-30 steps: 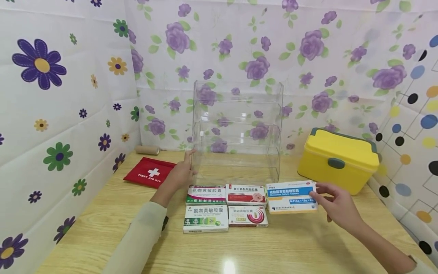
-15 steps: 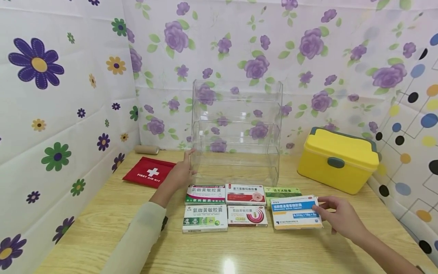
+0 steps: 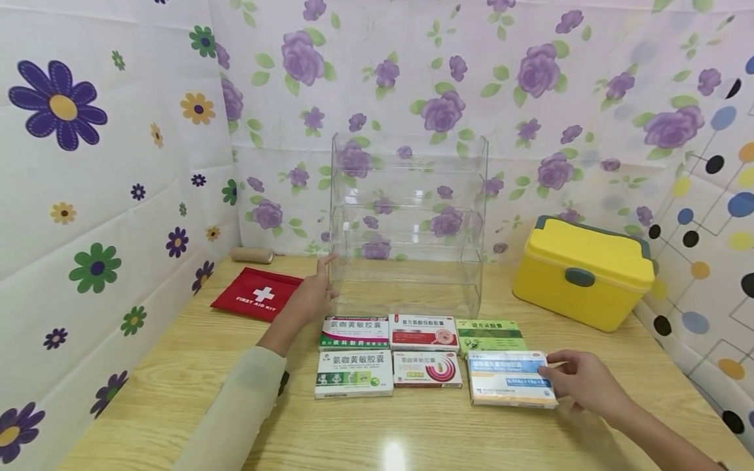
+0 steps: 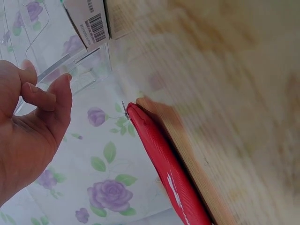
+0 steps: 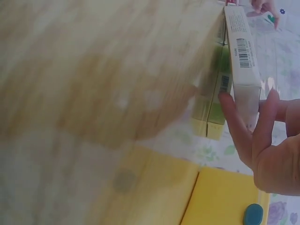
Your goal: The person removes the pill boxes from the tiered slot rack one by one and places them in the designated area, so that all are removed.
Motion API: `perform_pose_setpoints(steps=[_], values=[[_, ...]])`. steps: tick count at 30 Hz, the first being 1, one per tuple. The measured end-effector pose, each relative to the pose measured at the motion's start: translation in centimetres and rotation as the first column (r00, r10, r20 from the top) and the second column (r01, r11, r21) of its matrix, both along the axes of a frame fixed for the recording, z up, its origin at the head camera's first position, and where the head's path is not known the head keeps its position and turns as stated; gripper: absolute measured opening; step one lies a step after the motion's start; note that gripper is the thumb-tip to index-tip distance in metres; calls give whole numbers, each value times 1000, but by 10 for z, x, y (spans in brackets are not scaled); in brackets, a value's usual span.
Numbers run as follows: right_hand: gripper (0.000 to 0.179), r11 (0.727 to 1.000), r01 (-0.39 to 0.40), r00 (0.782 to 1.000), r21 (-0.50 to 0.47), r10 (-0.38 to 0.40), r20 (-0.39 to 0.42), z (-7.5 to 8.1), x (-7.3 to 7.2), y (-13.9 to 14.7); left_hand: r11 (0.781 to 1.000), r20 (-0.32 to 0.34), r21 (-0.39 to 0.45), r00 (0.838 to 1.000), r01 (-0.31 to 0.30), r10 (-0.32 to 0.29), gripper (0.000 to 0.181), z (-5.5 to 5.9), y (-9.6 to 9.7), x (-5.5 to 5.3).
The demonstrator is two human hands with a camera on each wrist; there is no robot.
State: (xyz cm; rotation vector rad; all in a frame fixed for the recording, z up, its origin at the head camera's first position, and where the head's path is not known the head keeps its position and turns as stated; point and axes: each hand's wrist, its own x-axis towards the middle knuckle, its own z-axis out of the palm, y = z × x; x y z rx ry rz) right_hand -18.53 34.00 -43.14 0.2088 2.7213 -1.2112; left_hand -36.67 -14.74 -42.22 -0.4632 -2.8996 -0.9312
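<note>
My right hand (image 3: 589,386) pinches a blue-and-white medicine box (image 3: 511,379) by its right end, thumb on top, low over the table in front of a green medicine box (image 3: 491,337). In the right wrist view the white box (image 5: 243,56) shows its barcoded side between the fingers. My left hand (image 3: 309,297) is at the left side of a clear acrylic tiered rack (image 3: 406,271), its index finger extended along the edge. The left wrist view shows its fingertips beside the rack's clear panel. Pink-green (image 3: 355,333), red-white (image 3: 423,333), green-white (image 3: 353,374) and pink-ringed (image 3: 427,369) medicine boxes lie in two rows before the rack.
A red first aid pouch (image 3: 259,293) lies left of the rack, close to the left hand. Behind it is a brown roll (image 3: 252,255). A yellow lidded box (image 3: 583,271) stands at the back right. Patterned cloth (image 3: 406,78) hangs around the wooden table (image 3: 330,435).
The right hand has brought the blue-and-white box down and towards me, slightly right, uncovering the green box. The left hand has stayed at the rack.
</note>
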Motion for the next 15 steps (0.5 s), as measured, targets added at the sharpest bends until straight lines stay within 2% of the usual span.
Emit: perform_pose_setpoints(steps=[8, 15], values=[[62, 1000, 13, 1000, 22, -13, -7, -4, -2, 0, 1000, -3, -7, 1000, 17, -17, 94, 2, 0, 2], [73, 1000, -3, 1000, 18, 3, 12, -3, -4, -5, 1000, -11, -17, 1000, 3, -3, 92, 1, 0, 2]])
